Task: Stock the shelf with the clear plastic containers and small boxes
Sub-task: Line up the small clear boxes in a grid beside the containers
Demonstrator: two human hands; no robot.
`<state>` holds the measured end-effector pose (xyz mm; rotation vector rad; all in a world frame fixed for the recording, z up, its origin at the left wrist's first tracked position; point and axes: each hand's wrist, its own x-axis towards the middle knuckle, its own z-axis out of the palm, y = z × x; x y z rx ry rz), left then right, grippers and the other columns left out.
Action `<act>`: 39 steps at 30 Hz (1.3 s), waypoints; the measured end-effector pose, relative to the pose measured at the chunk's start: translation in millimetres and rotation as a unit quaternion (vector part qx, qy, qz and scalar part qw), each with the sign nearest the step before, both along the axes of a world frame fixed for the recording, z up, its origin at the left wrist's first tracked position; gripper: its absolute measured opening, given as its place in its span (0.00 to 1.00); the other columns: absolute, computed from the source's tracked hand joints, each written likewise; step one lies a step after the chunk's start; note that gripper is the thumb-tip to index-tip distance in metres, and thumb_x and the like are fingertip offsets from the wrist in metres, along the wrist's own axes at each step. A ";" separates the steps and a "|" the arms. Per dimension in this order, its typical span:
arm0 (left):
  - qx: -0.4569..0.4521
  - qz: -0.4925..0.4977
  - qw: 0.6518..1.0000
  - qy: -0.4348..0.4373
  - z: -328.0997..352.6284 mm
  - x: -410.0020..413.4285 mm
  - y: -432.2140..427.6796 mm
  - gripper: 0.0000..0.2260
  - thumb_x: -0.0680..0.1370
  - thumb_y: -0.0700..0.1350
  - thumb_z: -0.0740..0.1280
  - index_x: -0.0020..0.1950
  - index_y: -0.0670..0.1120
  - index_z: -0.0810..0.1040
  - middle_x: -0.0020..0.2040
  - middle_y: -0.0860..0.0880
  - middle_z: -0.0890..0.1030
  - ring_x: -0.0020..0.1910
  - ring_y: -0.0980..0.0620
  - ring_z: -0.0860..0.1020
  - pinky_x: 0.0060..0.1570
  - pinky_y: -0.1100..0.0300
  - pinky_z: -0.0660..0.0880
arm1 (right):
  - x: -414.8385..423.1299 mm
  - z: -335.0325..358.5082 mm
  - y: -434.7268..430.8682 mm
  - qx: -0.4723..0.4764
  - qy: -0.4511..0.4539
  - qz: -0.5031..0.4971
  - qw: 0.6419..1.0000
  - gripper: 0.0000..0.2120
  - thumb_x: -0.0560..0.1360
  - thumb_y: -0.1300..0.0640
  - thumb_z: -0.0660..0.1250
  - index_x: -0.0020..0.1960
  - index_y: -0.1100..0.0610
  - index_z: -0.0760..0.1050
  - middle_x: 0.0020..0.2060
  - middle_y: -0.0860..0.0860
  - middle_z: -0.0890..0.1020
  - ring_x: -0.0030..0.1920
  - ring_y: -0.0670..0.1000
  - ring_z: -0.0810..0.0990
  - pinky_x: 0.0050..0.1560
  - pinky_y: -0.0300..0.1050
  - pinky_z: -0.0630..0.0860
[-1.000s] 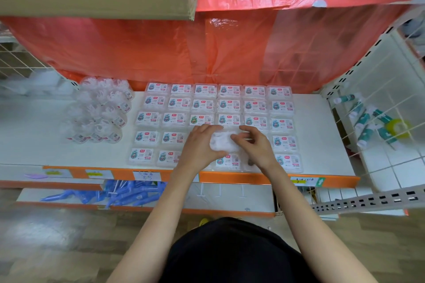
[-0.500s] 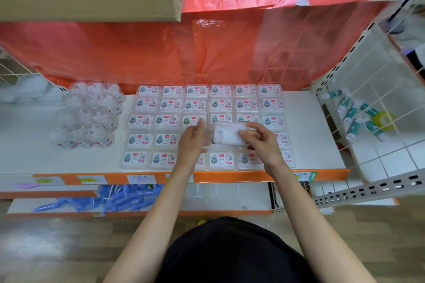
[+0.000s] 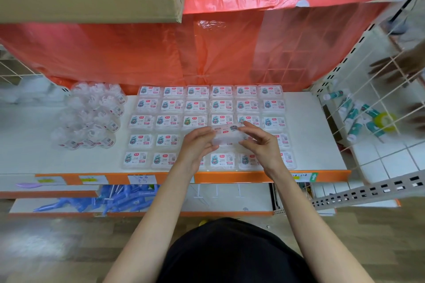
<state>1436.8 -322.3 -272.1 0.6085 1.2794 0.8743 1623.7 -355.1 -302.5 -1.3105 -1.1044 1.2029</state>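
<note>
Small clear plastic box (image 3: 226,136) was held at both ends just above the shelf (image 3: 301,122), over the fourth row of the box grid (image 3: 197,105), toward the front edge. Translucent shell, white contents; a printed label with a red tag was seen on its far upper face. Left hand (image 3: 196,145) fingers were curled round the left end; the right end was pinched by the right hand (image 3: 261,145) between thumb and forefinger. Versus 0.5 s earlier: the box was turned from plain face up to label showing. Round clear containers (image 3: 92,117) near the left edge were unchanged.
</note>
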 end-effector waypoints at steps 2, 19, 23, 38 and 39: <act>0.034 0.004 0.999 0.001 -2.6 -1.2 -0.6 0.15 0.76 0.37 0.71 0.63 0.41 0.77 0.55 0.46 0.81 0.49 0.50 0.82 0.46 0.61 0.81 | 1.1 -5.4 0.2 -0.013 0.021 0.000 1.000 0.22 0.73 0.76 0.65 0.57 0.54 0.81 0.64 0.50 0.79 0.66 0.48 0.76 0.65 0.46 0.74; 0.103 -0.079 0.987 0.100 -7.7 6.0 0.0 0.13 0.80 0.46 0.67 0.64 0.49 0.74 0.59 0.50 0.80 0.55 0.53 0.80 0.54 0.57 0.78 | -13.0 6.0 15.4 -0.170 0.089 -0.054 0.980 0.14 0.76 0.62 0.70 0.61 0.56 0.77 0.49 0.57 0.83 0.44 0.49 0.83 0.46 0.42 0.79; 0.073 -0.103 0.988 0.090 -11.8 10.9 -4.7 0.15 0.79 0.46 0.68 0.65 0.49 0.73 0.57 0.49 0.80 0.51 0.53 0.81 0.52 0.56 0.79 | -11.2 4.7 12.5 -0.170 0.127 -0.058 0.976 0.18 0.76 0.63 0.70 0.64 0.56 0.73 0.47 0.57 0.84 0.43 0.48 0.84 0.39 0.37 0.78; 0.141 -0.139 0.970 0.138 -11.7 27.2 10.7 0.12 0.82 0.41 0.61 0.60 0.47 0.82 0.58 0.50 0.82 0.56 0.51 0.79 0.47 0.59 0.77 | 20.8 3.6 10.4 0.072 -0.261 0.076 0.960 0.31 0.63 0.57 0.82 0.64 0.49 0.77 0.67 0.43 0.72 0.68 0.41 0.68 0.68 0.45 0.69; 0.143 -0.138 0.969 0.145 -12.1 28.5 11.3 0.12 0.82 0.41 0.61 0.59 0.48 0.83 0.58 0.50 0.82 0.57 0.51 0.79 0.49 0.57 0.77 | 20.8 3.9 10.9 0.080 -0.266 0.078 0.957 0.29 0.63 0.57 0.82 0.63 0.51 0.78 0.65 0.44 0.74 0.66 0.41 0.70 0.68 0.46 0.70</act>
